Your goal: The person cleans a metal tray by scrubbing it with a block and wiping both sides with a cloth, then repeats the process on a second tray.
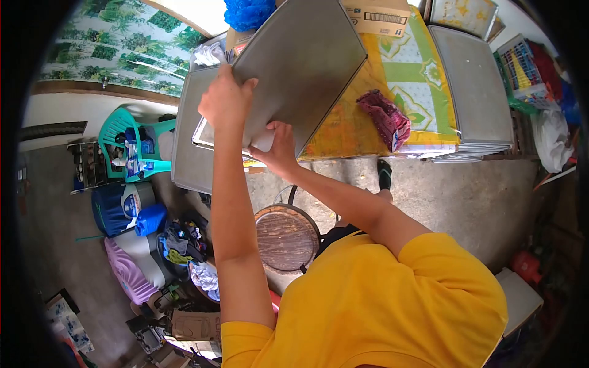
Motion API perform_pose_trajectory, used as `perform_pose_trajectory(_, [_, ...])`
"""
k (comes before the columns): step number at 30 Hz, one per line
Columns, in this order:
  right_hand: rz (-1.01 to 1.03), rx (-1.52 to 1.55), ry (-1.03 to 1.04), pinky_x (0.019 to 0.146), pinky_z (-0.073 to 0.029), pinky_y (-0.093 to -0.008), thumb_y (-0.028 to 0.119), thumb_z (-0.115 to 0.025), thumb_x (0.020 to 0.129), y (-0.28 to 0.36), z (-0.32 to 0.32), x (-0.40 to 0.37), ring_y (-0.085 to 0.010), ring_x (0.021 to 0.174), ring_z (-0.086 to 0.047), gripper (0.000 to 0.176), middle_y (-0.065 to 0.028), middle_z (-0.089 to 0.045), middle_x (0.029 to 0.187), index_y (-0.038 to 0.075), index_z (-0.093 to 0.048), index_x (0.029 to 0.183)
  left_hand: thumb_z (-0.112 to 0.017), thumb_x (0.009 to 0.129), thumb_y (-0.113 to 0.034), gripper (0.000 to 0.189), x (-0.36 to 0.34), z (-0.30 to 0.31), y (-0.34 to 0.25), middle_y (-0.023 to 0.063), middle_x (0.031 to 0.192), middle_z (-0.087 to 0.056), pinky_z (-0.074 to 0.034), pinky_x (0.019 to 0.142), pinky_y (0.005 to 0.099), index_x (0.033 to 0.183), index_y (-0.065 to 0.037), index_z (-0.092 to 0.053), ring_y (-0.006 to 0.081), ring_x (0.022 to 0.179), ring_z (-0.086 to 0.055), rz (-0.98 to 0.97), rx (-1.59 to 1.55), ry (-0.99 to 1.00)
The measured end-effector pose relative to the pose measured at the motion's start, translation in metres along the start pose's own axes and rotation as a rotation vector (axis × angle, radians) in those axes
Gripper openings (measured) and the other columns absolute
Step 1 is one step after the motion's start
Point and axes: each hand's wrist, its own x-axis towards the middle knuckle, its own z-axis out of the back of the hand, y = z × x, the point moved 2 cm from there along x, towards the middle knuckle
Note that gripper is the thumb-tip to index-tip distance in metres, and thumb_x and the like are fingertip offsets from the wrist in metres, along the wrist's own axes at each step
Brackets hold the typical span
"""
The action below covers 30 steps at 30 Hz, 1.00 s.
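Note:
A flat grey metal tray (307, 67) is tilted up at an angle over the table's left part. My left hand (226, 98) grips its left edge, thumb on the upper face. Close to the tray's near corner, my right hand (279, 149) is closed on the edge with bent fingers on the face. Beneath it lies another grey tray (187, 138), partly covered by my left arm and the raised tray. Right of the raised tray, a crumpled maroon patterned cloth (385, 119) rests on the yellow patterned tablecloth (334, 132).
Several grey trays (475, 86) are stacked at the table's right end. A cardboard box (377, 16) and blue plastic bag (248, 13) stand at the back. Below are a round wooden stool (287, 238) and, leftward, a green plastic chair (123, 147) holding items.

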Motion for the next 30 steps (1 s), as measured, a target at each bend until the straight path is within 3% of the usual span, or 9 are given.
perform_pose_trajectory(8, [0.159,-0.444,0.116,0.093,-0.036,-0.0521,0.026,-0.07,0.074,-0.058,0.085,0.004,-0.0325,0.115,-0.047,0.043,-0.0126,-0.051,0.121,0.013,-0.055,0.113,-0.073,0.073,-0.051,0.051,-0.01,0.0,-0.002,0.0114,0.091,-0.07,-0.051,0.068,0.047,0.106,-0.015,-0.058,0.034,0.087,-0.067,-0.012,-0.025,-0.044])
perform_pose_trajectory(13, [0.151,-1.224,-0.308,0.095,-0.037,-0.0549,0.035,-0.066,0.081,-0.089,0.209,0.036,-0.0348,0.118,-0.051,0.047,-0.0133,-0.054,0.125,0.019,-0.054,0.124,-0.073,0.072,-0.051,0.052,-0.008,-0.002,-0.001,0.0116,0.094,-0.069,-0.051,0.069,0.0475,0.106,-0.015,-0.057,0.0344,0.089,-0.067,-0.001,-0.022,-0.025])
perform_pose_trajectory(16, [-0.08,-0.784,-0.034,0.091,-0.045,-0.0474,0.028,-0.066,0.083,-0.13,0.235,0.075,-0.0369,0.113,-0.056,0.042,-0.0145,-0.056,0.125,0.017,-0.055,0.122,-0.065,0.082,-0.051,0.046,-0.01,0.001,-0.002,0.01,0.093,-0.069,-0.053,0.067,0.0457,0.107,-0.015,-0.054,0.0333,0.085,-0.068,-0.078,0.046,-0.035])
perform_pose_trajectory(21, [0.159,-0.06,-0.539,0.082,-0.05,-0.0407,0.016,-0.06,0.09,-0.101,0.243,0.175,-0.0308,0.097,-0.064,0.027,-0.0166,-0.066,0.103,0.007,-0.059,0.116,-0.038,0.092,-0.062,0.054,-0.009,0.01,0.002,0.0152,0.098,-0.068,-0.049,0.078,0.0493,0.111,-0.015,-0.057,0.0395,0.093,-0.064,-0.068,-0.16,0.037])
perform_pose_trajectory(23, [0.049,0.615,-0.433,0.081,-0.051,-0.0383,0.017,-0.058,0.092,-0.057,0.222,0.201,-0.026,0.094,-0.065,0.027,-0.0163,-0.067,0.104,0.005,-0.058,0.117,-0.029,0.094,-0.064,0.06,-0.009,0.013,0.006,0.0169,0.1,-0.068,-0.047,0.081,0.0502,0.111,-0.015,-0.059,0.0415,0.095,-0.063,-0.053,-0.249,0.057])
perform_pose_trajectory(24, [-0.064,0.558,-0.3,0.081,-0.051,-0.0374,0.018,-0.059,0.093,0.004,0.21,0.178,-0.0248,0.093,-0.064,0.027,-0.0154,-0.067,0.103,0.005,-0.059,0.117,-0.026,0.094,-0.065,0.062,-0.009,0.015,0.007,0.0174,0.101,-0.068,-0.046,0.082,0.0506,0.111,-0.015,-0.059,0.0421,0.096,-0.062,-0.053,-0.29,0.052])
perform_pose_trajectory(26, [0.229,0.297,-0.182,0.078,-0.051,-0.0376,0.019,-0.059,0.093,0.045,0.15,0.155,-0.0234,0.085,-0.063,0.025,-0.0136,-0.066,0.093,0.007,-0.062,0.114,-0.023,0.094,-0.065,0.064,-0.008,0.016,0.008,0.018,0.101,-0.067,-0.046,0.082,0.051,0.11,-0.016,-0.06,0.0428,0.097,-0.062,-0.045,-0.325,0.032])
perform_pose_trajectory(29, [0.8,-0.238,-0.164,0.094,-0.042,-0.046,0.027,-0.062,0.088,0.067,0.076,0.099,-0.0341,0.115,-0.051,0.04,-0.0141,-0.052,0.128,0.013,-0.06,0.125,-0.023,0.095,-0.064,0.062,-0.011,0.013,0.005,0.018,0.097,-0.068,-0.047,0.079,0.0514,0.108,-0.015,-0.06,0.0427,0.094,-0.063,-0.02,-0.285,0.012])
perform_pose_trajectory(30, [0.791,-0.352,-0.256,0.097,-0.038,-0.0511,0.03,-0.061,0.088,0.068,0.075,0.1,-0.0372,0.121,-0.045,0.041,-0.0119,-0.048,0.134,0.017,-0.06,0.126,-0.023,0.095,-0.063,0.062,-0.015,0.015,0.003,0.0179,0.095,-0.068,-0.047,0.078,0.0516,0.106,-0.015,-0.06,0.0423,0.092,-0.063,-0.012,-0.255,0.021])
